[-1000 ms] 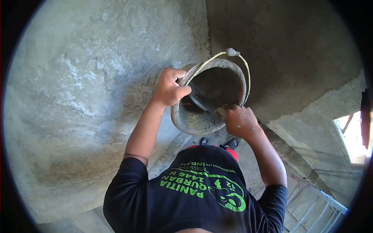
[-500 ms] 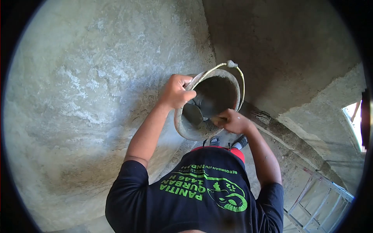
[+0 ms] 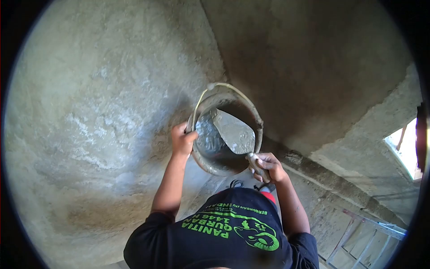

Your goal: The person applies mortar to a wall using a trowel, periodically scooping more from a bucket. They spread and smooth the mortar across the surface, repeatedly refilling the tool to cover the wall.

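My left hand (image 3: 182, 141) grips the left rim of a bucket (image 3: 215, 169) smeared with grey cement, thumb over the edge. The bucket is held up in front of me, its mouth facing me. Its yellowish wire handle (image 3: 233, 88) stands up over the far rim. Wet grey mortar (image 3: 209, 134) lies inside. Closed round the handle of a trowel, my right hand (image 3: 268, 167) is at the bucket's near right edge. The trowel (image 3: 236, 132) has its broad blade over the bucket's mouth, coated with mortar.
A rough plastered wall (image 3: 98, 112) rises on the left, and a darker wall (image 3: 304, 67) meets it at a corner. A metal ladder (image 3: 365, 237) stands at lower right. Bright light comes through an opening (image 3: 404, 145) on the right.
The trowel blade has come up from inside the bucket and now shows its broad, mortar-coated face. Bucket and both hands sit lower in view, and the handle has swung left.
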The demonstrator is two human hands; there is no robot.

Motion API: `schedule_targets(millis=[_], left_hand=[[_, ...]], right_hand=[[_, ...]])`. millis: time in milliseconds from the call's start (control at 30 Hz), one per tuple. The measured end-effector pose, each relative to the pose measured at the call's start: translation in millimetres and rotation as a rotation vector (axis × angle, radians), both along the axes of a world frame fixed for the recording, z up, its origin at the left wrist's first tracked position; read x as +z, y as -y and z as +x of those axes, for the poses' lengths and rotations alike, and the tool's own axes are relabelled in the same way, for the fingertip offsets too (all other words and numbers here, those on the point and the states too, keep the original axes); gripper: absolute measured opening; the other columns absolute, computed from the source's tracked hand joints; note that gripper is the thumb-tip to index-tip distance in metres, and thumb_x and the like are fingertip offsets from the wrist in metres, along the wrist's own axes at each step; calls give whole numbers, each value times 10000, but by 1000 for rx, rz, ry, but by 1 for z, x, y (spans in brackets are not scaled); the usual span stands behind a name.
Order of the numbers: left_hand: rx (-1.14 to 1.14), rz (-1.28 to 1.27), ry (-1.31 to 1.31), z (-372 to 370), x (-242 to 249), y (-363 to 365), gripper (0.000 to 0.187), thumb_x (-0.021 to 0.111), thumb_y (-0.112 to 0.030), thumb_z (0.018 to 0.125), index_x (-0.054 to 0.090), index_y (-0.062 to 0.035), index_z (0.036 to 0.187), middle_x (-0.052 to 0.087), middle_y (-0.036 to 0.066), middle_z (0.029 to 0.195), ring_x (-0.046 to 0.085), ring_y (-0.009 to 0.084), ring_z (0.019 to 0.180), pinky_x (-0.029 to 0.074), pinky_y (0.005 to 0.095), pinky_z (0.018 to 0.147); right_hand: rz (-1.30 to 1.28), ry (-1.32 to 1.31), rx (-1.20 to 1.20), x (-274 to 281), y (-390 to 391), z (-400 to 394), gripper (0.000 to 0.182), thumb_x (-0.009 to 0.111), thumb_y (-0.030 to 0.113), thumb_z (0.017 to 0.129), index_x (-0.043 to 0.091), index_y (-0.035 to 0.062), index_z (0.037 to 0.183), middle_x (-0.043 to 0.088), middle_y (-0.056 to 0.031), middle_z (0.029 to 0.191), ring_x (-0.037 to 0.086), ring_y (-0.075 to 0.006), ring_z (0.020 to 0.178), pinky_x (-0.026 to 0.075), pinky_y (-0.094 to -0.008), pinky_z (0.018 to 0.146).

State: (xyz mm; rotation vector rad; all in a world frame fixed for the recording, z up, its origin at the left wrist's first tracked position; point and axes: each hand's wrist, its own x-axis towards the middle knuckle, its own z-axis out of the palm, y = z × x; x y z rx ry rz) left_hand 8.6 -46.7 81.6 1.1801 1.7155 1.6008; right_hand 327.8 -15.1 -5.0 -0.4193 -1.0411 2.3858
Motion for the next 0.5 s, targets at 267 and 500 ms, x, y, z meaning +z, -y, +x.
schedule_targets(millis=[267,500], left_hand=[[113,-167,-223,41,-38,-20,93,656,-49,641,570,-20,618,472,-6,538,430,95,541,333,336,504],[151,-137,-180,53,-78,-48,149,658,-18,630,515,-2,591,453,20,519,416,81,536,326,361,477]], right_hand=[[162,37,-255,64,-55,90,636,618,440,885,581,-83,1244,638,-164,823,553,-199,499,431,-312,456],[584,-1,-501,166,-126,113,602,608,298,968,408,-40,1424,586,-142,948,617,-229,666,516,-333,586]])
